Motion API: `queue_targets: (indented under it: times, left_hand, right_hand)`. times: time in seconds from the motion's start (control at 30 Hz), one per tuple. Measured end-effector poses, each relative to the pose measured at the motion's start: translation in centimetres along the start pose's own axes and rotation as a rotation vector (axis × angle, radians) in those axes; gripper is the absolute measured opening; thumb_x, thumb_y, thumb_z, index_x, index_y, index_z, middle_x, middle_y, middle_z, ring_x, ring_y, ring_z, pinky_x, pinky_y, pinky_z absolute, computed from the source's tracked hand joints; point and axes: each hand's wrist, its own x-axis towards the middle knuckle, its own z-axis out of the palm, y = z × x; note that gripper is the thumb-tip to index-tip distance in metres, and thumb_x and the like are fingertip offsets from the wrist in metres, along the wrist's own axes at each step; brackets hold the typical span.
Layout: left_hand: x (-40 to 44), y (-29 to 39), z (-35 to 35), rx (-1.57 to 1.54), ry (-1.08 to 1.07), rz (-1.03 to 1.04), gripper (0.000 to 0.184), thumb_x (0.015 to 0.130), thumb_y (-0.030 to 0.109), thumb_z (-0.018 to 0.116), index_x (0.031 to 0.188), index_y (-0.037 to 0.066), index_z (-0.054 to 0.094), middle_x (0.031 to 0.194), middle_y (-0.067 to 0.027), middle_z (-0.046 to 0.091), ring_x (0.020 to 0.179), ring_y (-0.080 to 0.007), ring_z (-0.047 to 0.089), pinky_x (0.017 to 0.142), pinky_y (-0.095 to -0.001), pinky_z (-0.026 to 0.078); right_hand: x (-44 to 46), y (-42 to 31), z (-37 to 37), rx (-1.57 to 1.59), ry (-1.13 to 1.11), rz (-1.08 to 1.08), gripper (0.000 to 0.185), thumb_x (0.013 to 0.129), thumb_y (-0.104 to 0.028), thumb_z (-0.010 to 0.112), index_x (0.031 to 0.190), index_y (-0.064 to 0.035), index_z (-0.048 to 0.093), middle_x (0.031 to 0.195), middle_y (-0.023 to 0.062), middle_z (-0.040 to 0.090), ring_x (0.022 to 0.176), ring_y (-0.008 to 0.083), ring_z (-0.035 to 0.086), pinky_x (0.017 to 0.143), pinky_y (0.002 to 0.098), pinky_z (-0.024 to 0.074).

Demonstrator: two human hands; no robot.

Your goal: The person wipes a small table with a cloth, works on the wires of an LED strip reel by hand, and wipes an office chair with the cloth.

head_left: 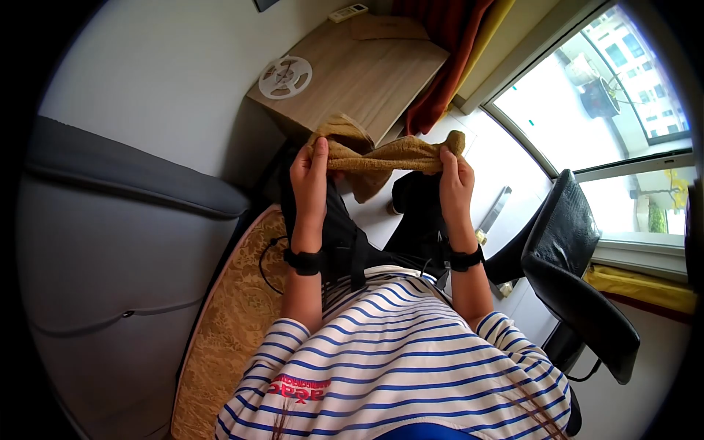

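Note:
A brown towel-like cloth [389, 155] is stretched between my two hands, in front of me and above my knees. My left hand [309, 174] grips its left end, thumb on top. Its right end is pinched in my right hand [456, 176], with a small bunched corner poking up past the fingers. Part of the cloth hangs down below the stretched band near the middle. A loose fold rises behind my left hand. Both wrists wear black straps.
Beyond the cloth stands a wooden table [352, 73] bearing a white spool [285, 77] and a remote [347, 12]. A black chair [565, 227] is at right, near the glass door [587, 88]. A grey sofa back or headboard [110, 242] and patterned cushion [227, 330] lie left.

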Motion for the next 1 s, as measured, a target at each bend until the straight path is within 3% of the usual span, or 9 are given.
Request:
queue_targets:
  times: [0.07, 0.17, 0.33, 0.43, 0.67, 0.73, 0.87, 0.93, 1.0]
  left_hand:
    - [0.8, -0.2, -1.7, 0.088, 0.049, 0.057, 0.021, 0.095, 0.024, 0.062, 0.095, 0.002, 0.064, 0.076, 0.0001, 0.062, 0.062, -0.0068, 0.058, 0.054, -0.0217, 0.046]
    - [1.1, -1.1, -3.0, 0.016, 0.032, 0.019, 0.018, 0.094, 0.02, 0.062, 0.099, 0.002, 0.063, 0.082, -0.0012, 0.063, 0.07, -0.008, 0.062, 0.061, -0.0224, 0.051]
    - [0.6, -2.6, -4.9, -0.388, 0.023, -0.151, 0.023, 0.088, 0.003, 0.056, 0.111, 0.0, 0.059, 0.107, -0.0084, 0.063, 0.097, -0.0178, 0.063, 0.087, -0.0322, 0.054]
    - [0.9, -3.6, -5.8, -0.605, 0.038, -0.178, 0.031, 0.084, -0.003, 0.052, 0.115, -0.001, 0.056, 0.113, -0.0109, 0.061, 0.105, -0.0228, 0.061, 0.09, -0.035, 0.053]
    - [0.9, -2.2, -6.1, -0.864, -0.189, -0.36, 0.036, 0.086, 0.005, 0.047, 0.121, 0.0, 0.053, 0.123, -0.0144, 0.057, 0.116, -0.0277, 0.056, 0.094, -0.0425, 0.051]
    - [0.2, -0.9, -5.2, -0.856, -0.119, -0.374, 0.036, 0.091, 0.014, 0.047, 0.125, 0.003, 0.051, 0.126, -0.0138, 0.056, 0.118, -0.0266, 0.055, 0.096, -0.044, 0.049]
    - [0.3, -1.5, -6.3, -0.485, -0.058, -0.389, 0.033, 0.092, 0.015, 0.056, 0.124, 0.007, 0.054, 0.119, -0.0073, 0.059, 0.109, -0.0183, 0.059, 0.089, -0.0347, 0.051]
    - [0.6, -1.7, -7.6, -0.104, 0.006, -0.364, 0.029, 0.093, 0.021, 0.061, 0.118, 0.007, 0.058, 0.109, -0.0035, 0.063, 0.097, -0.0121, 0.062, 0.081, -0.0278, 0.053]
    - [0.0, -1.1, -8.0, -0.05, 0.048, -0.319, 0.024, 0.093, 0.019, 0.062, 0.113, 0.007, 0.061, 0.101, -0.0009, 0.065, 0.088, -0.0079, 0.063, 0.073, -0.0243, 0.054]
  right_hand:
    - [-0.1, -1.1, -0.6, -0.102, 0.042, 0.023, 0.022, 0.097, -0.017, 0.055, 0.092, 0.0026, 0.064, 0.077, -0.0005, 0.061, 0.071, 0.0046, 0.052, 0.066, 0.0208, 0.0425]
    - [-0.1, 0.3, -1.9, -0.122, 0.004, 0.012, 0.017, 0.094, -0.012, 0.057, 0.097, 0.0046, 0.063, 0.087, 0.0039, 0.066, 0.077, 0.008, 0.059, 0.072, 0.0236, 0.0488]
    - [-0.8, 0.3, -2.5, -0.119, -0.032, 0.013, 0.016, 0.091, -0.006, 0.061, 0.104, 0.0048, 0.062, 0.092, 0.0032, 0.066, 0.085, 0.0079, 0.06, 0.076, 0.0216, 0.0479]
    - [-1.0, -1.3, -2.5, -0.067, -0.061, -0.014, 0.021, 0.09, 0.001, 0.061, 0.111, 0.0044, 0.061, 0.1, 0.0033, 0.066, 0.091, 0.0082, 0.061, 0.082, 0.0212, 0.0483]
    - [-0.9, -3.5, -1.8, 0.126, -0.097, -0.115, 0.048, 0.089, 0.007, 0.055, 0.135, 0.0011, 0.043, 0.114, 0.0104, 0.061, 0.098, 0.0144, 0.062, 0.084, 0.0279, 0.0535]
    - [-1.2, -5.0, -1.4, 0.032, -0.066, -0.041, 0.062, 0.086, 0.01, 0.051, 0.144, -0.0031, 0.032, 0.116, 0.0134, 0.059, 0.098, 0.0167, 0.062, 0.084, 0.031, 0.0552]
    - [-1.3, -3.3, -3.8, -0.147, -0.08, -0.097, 0.038, 0.085, 0.01, 0.058, 0.122, 0.001, 0.059, 0.116, 0.0093, 0.062, 0.096, 0.0135, 0.063, 0.086, 0.0266, 0.0528]
    - [-1.1, -3.4, -4.6, -0.173, -0.066, -0.137, 0.037, 0.086, 0.009, 0.058, 0.122, 0.0007, 0.059, 0.117, 0.01, 0.062, 0.1, 0.0142, 0.063, 0.085, 0.0253, 0.0526]
    - [-0.9, -3.8, -5.3, -0.209, -0.056, -0.125, 0.036, 0.087, 0.005, 0.062, 0.123, 0.001, 0.059, 0.114, 0.0105, 0.064, 0.099, 0.0149, 0.065, 0.085, 0.0242, 0.0527]
